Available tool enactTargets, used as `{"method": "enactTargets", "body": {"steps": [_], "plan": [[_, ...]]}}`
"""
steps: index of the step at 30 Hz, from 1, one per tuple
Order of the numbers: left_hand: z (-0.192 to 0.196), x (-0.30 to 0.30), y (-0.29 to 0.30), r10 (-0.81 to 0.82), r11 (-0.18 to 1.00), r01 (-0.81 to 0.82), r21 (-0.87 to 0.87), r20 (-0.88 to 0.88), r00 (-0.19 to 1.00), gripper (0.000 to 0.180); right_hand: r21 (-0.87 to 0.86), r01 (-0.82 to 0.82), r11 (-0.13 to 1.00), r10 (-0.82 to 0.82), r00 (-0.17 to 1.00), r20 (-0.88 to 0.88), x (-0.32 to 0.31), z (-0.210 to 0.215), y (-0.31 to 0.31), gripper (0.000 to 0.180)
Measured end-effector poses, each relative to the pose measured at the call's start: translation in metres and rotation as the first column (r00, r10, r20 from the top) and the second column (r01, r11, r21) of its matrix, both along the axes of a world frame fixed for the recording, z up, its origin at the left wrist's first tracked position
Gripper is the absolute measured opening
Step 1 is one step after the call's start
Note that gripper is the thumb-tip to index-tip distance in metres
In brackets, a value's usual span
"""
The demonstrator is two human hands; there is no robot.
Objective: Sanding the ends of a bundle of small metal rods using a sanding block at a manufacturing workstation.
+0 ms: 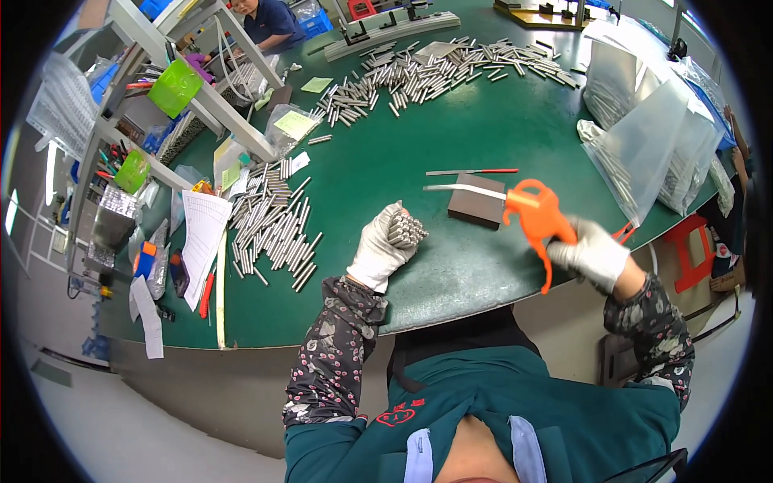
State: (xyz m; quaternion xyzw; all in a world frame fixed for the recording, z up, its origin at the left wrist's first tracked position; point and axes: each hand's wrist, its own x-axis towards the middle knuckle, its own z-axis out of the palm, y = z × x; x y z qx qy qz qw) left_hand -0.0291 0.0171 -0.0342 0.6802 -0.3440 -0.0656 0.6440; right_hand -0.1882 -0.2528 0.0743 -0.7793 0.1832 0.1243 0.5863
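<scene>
My left hand, in a white glove, is closed around a bundle of short metal rods, their ends facing right. In my gloved right hand is an orange air blow gun, gripped by its handle. Its thin metal nozzle points left, above a dark rectangular block on the green table. Behind the block lies a thin tool with a red handle. Left of my left hand, many loose metal rods lie in a pile.
A larger spread of rods covers the far table. Clear plastic bags of rods stand at the right. Paper sheets and a red pen-like tool lie left, beside a white shelf frame. Another person sits beyond.
</scene>
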Motion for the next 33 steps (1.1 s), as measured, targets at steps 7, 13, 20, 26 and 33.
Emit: {"method": "enactTargets", "body": {"steps": [7, 13, 20, 26, 33], "plan": [[0.003, 0.002, 0.003, -0.057, 0.981, -0.010, -0.193, -0.337, 0.940, 0.062, -0.259, 0.299, 0.918, -0.233, 0.938, 0.256, 0.093, -0.031, -0.063, 0.044], [0.013, 0.002, 0.005, -0.046, 0.980, -0.039, -0.196, -0.414, 0.909, 0.059, -0.737, 0.333, 0.588, -0.057, 0.926, 0.373, 0.130, -0.075, -0.095, 0.040], [0.025, -0.001, 0.005, -0.035, 0.985, -0.043, -0.166, -0.441, 0.897, 0.054, -0.793, 0.423, 0.439, 0.239, 0.795, 0.557, 0.103, -0.017, -0.024, 0.033], [0.028, -0.004, 0.001, 0.014, 0.990, -0.074, -0.118, -0.443, 0.896, 0.058, -0.509, -0.047, 0.860, 0.424, 0.621, 0.659, 0.112, -0.027, 0.062, 0.023], [0.019, -0.001, 0.002, 0.088, 0.993, -0.113, -0.045, -0.377, 0.922, 0.068, -0.180, -0.237, 0.955, 0.297, 0.799, 0.523, 0.136, -0.055, 0.103, 0.024]]}}
